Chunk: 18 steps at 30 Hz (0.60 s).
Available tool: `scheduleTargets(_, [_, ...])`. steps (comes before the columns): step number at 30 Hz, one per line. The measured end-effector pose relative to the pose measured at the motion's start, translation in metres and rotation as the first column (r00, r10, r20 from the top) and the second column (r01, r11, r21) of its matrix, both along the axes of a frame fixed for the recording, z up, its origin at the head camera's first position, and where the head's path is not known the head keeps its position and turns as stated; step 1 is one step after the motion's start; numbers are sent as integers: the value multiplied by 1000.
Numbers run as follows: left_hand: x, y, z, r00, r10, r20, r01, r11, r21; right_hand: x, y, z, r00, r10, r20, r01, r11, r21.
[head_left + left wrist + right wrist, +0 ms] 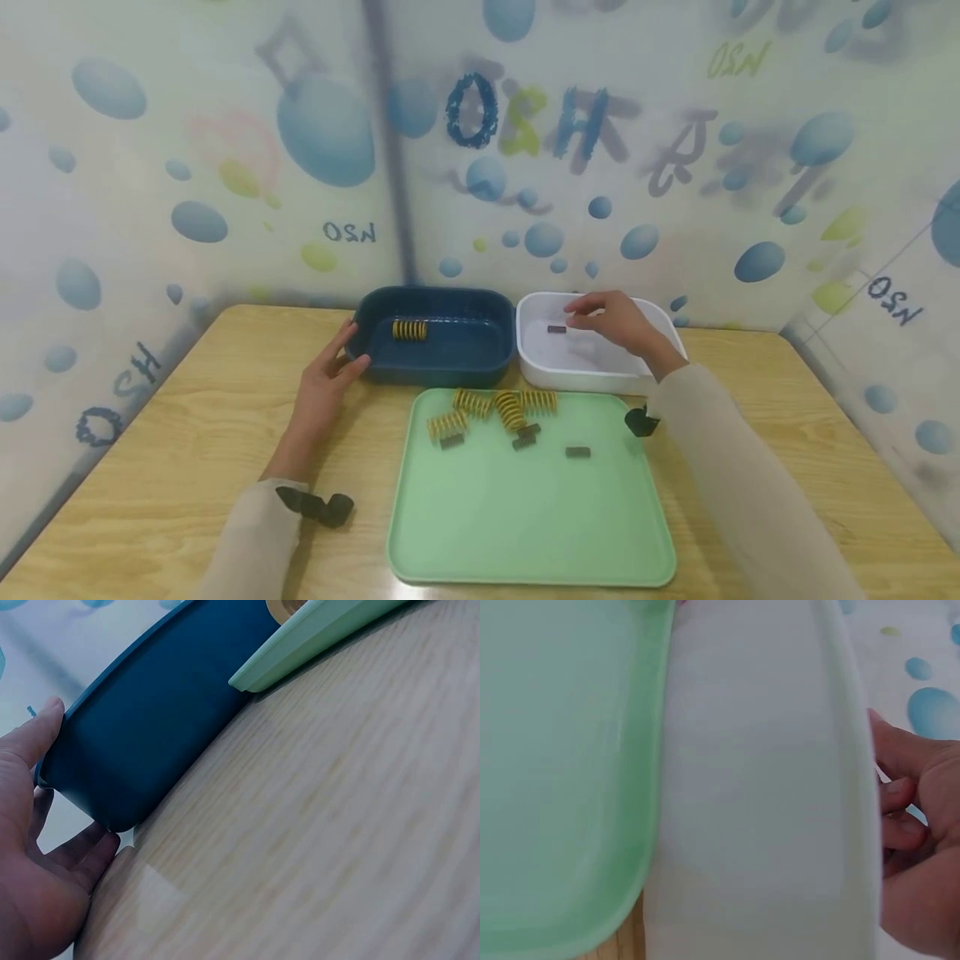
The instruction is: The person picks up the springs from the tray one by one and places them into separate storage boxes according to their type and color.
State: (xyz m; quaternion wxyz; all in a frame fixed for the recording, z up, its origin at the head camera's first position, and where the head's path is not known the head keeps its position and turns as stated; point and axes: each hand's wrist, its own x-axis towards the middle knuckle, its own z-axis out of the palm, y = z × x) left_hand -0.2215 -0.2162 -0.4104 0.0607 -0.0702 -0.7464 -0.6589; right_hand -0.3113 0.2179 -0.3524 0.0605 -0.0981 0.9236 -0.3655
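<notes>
My left hand (327,379) rests against the left end of a dark blue container (431,372), its thumb and fingers spread at the corner. In the left wrist view the thumb touches the container's rim, and fingertips lie lower on its end. One yellow coil spring (409,331) lies inside. Over the white container (585,381) hovers my right hand (615,321), fingers loosely bent, with nothing visible between them. Just left of its fingertips, a small dark spring (557,329) lies on that container's floor. The white wall partly hides this hand in the right wrist view.
A light green tray (525,533) sits in front of both containers. Several yellow springs (538,402) and several small dark springs (577,452) lie on it, mostly toward its far edge. The containers stand side by side on the wooden table (187,433), near a patterned wall.
</notes>
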Motion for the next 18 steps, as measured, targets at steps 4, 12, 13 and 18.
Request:
scheduleTargets(4, [-6,-4,-11,1000,5,-8,-5,1000,-17,13,2,7,997,41,-61,-44,998,-37])
scheduleTargets(12, [-6,-1,-12,1000,13,-5,-14,1000,-18,59,13,18,981,81,-177,-93,994,-60])
scheduleTargets(13, [-6,-1,-12,1000,12,-12,-13,1000,-16,65,14,18,981,82,-175,-97,992,-79])
scheduleTargets(18, [-5,-1,-9,1000,8,-25,-8,1000,-2,91,18,19,993,61,-102,-81,977,-196])
